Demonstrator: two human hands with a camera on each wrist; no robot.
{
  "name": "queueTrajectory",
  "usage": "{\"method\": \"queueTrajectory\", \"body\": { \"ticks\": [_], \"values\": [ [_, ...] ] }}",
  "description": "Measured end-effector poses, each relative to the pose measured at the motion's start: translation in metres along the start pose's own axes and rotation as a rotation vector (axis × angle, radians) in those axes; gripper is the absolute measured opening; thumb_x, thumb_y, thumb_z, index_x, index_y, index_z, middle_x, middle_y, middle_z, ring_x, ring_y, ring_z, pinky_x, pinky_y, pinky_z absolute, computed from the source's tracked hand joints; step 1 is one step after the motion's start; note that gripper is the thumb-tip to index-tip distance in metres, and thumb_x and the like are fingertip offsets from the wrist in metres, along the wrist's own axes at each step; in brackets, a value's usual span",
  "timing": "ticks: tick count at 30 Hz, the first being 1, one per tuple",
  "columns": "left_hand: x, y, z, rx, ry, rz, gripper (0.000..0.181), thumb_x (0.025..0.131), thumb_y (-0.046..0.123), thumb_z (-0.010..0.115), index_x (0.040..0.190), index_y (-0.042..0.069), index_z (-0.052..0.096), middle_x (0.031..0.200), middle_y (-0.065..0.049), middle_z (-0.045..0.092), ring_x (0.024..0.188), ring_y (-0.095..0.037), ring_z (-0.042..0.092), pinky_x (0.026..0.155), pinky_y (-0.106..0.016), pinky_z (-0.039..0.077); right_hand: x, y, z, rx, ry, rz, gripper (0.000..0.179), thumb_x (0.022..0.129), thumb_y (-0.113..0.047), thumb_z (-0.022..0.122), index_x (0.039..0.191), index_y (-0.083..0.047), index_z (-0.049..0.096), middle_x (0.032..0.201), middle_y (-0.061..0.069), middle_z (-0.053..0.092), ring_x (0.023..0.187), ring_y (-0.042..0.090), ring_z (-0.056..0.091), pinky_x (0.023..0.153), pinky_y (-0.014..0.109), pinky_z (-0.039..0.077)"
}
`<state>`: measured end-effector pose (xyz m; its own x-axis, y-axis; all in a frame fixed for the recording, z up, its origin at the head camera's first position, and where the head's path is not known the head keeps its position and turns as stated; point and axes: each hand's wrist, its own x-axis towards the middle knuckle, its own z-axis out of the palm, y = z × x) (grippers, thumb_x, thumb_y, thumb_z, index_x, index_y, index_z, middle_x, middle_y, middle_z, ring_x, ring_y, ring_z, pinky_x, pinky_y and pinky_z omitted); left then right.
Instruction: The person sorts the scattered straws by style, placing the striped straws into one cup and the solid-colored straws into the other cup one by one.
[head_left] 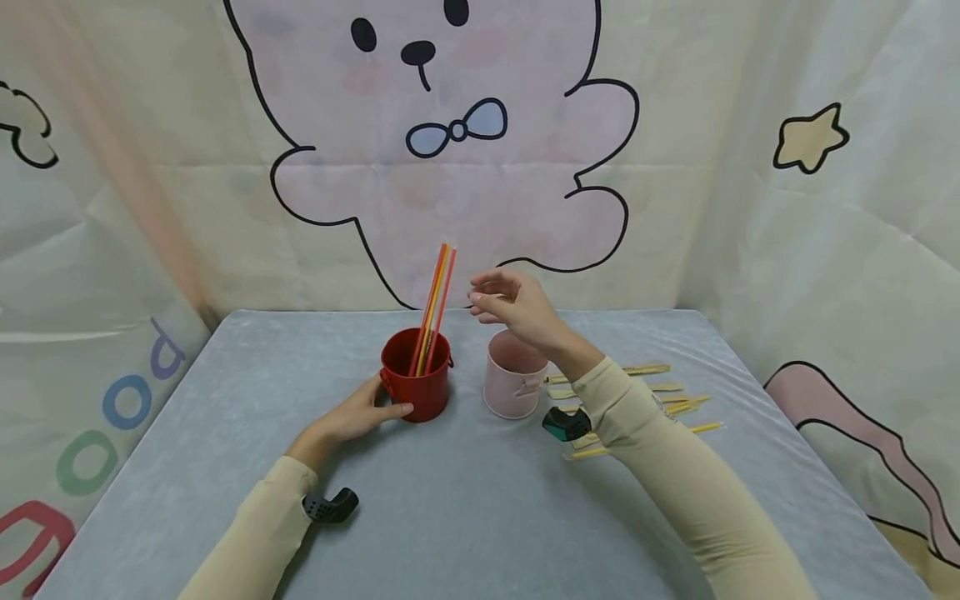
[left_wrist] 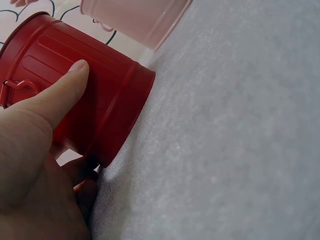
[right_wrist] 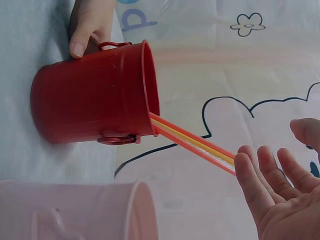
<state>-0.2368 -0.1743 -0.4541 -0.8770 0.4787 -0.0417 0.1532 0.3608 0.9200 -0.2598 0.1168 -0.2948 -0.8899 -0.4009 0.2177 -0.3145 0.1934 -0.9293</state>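
Note:
A small red metal bucket [head_left: 429,402] with side handles stands upright on the table. Low on its left side, my left hand [head_left: 356,412] grips it, thumb along the wall; some of the other fingers are hidden behind it. Several thin orange and yellow sticks [head_left: 436,300] lean inside and rise above the rim. My right hand [head_left: 521,307] is in the air above a pale pink bucket [head_left: 504,387], to the right of the stick tops. Its fingers are loosely bent and hold nothing; in the right wrist view the fingertips [right_wrist: 243,162] overlap the stick ends.
Several thin yellow sticks and flat pale packets [head_left: 681,407] lie to the right of the pink bucket, partly covered by my right sleeve [head_left: 660,450]. The grey-blue cloth-covered table [head_left: 465,517] ends against a printed curtain [head_left: 225,233] at the back.

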Motion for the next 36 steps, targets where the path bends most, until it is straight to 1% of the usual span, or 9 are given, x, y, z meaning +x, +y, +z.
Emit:
{"method": "queueTrajectory", "body": {
  "ticks": [6,8,11,16,19,24,26,33,36],
  "values": [
    [0.000,-0.001,0.001,0.011,0.003,0.009,0.078,0.096,0.027,0.070,0.158,0.008,0.026,0.161,-0.017,0.033,0.151,-0.040,0.024,0.123,-0.067,0.017,-0.009,-0.005,-0.008,-0.018,-0.013,-0.021,0.030,0.101,-0.011,0.059,0.128,0.001,0.058,0.124,0.020,0.065,0.101,0.027,0.072,0.088,0.040,0.062],
    [-0.001,-0.001,0.001,0.018,0.001,0.004,0.078,0.096,0.028,0.070,0.158,0.008,0.026,0.161,-0.017,0.034,0.151,-0.040,0.024,0.123,-0.067,0.018,-0.011,-0.005,-0.009,-0.023,-0.021,-0.026,0.029,0.101,-0.010,0.059,0.127,0.001,0.058,0.123,0.019,0.065,0.098,0.021,0.072,0.088,0.039,0.062],
    [-0.001,0.000,0.000,0.006,-0.001,-0.005,0.079,0.096,0.028,0.070,0.158,0.010,0.025,0.162,-0.016,0.033,0.152,-0.039,0.023,0.123,-0.066,0.017,-0.014,-0.005,-0.012,-0.032,-0.030,-0.032,0.028,0.100,-0.009,0.059,0.127,0.001,0.058,0.122,0.019,0.065,0.095,0.014,0.072,0.090,0.044,0.061],
    [0.000,0.000,-0.001,0.000,0.001,-0.006,0.080,0.096,0.028,0.070,0.159,0.010,0.024,0.164,-0.015,0.030,0.154,-0.038,0.019,0.124,-0.065,0.014,-0.018,-0.006,-0.017,-0.049,-0.026,-0.023,0.027,0.100,-0.010,0.060,0.124,0.001,0.059,0.119,0.016,0.065,0.097,0.016,0.072,0.090,0.044,0.061],
    [0.000,0.000,-0.001,0.005,-0.004,-0.014,0.080,0.096,0.029,0.070,0.159,0.010,0.024,0.163,-0.015,0.031,0.154,-0.038,0.020,0.124,-0.065,0.015,-0.021,-0.005,-0.022,-0.049,-0.021,-0.017,0.027,0.099,-0.010,0.061,0.123,0.002,0.060,0.115,0.010,0.066,0.096,0.016,0.072,0.089,0.043,0.061],
    [-0.001,-0.002,0.000,0.008,-0.008,-0.028,0.080,0.096,0.031,0.070,0.159,0.011,0.024,0.162,-0.014,0.032,0.153,-0.038,0.021,0.123,-0.066,0.016,-0.030,0.004,-0.035,-0.034,-0.024,-0.035,0.027,0.099,-0.007,0.060,0.123,0.006,0.059,0.107,-0.003,0.068,0.094,0.011,0.072,0.088,0.040,0.061],
    [-0.001,-0.002,0.000,0.005,-0.005,-0.027,0.081,0.096,0.030,0.070,0.159,0.011,0.024,0.162,-0.015,0.032,0.153,-0.038,0.021,0.123,-0.066,0.016,-0.033,0.008,-0.042,-0.029,-0.023,-0.041,0.026,0.100,-0.007,0.059,0.123,0.006,0.059,0.106,-0.006,0.068,0.093,0.010,0.072,0.087,0.036,0.061],
    [0.002,-0.003,0.000,0.013,0.003,-0.011,0.080,0.096,0.030,0.070,0.159,0.011,0.024,0.162,-0.014,0.033,0.152,-0.038,0.024,0.123,-0.065,0.019,-0.047,0.020,-0.066,-0.041,-0.015,-0.024,0.020,0.101,-0.011,0.059,0.120,-0.007,0.062,0.110,-0.006,0.068,0.098,0.011,0.072,0.088,0.031,0.061],
    [0.002,-0.004,0.000,0.019,0.007,-0.006,0.079,0.096,0.029,0.070,0.158,0.010,0.025,0.161,-0.015,0.034,0.151,-0.038,0.025,0.123,-0.066,0.019,-0.053,0.026,-0.074,-0.046,-0.023,-0.003,0.020,0.101,-0.012,0.060,0.120,-0.008,0.062,0.111,-0.006,0.068,0.100,0.013,0.072,0.089,0.029,0.060]
  ]
}}
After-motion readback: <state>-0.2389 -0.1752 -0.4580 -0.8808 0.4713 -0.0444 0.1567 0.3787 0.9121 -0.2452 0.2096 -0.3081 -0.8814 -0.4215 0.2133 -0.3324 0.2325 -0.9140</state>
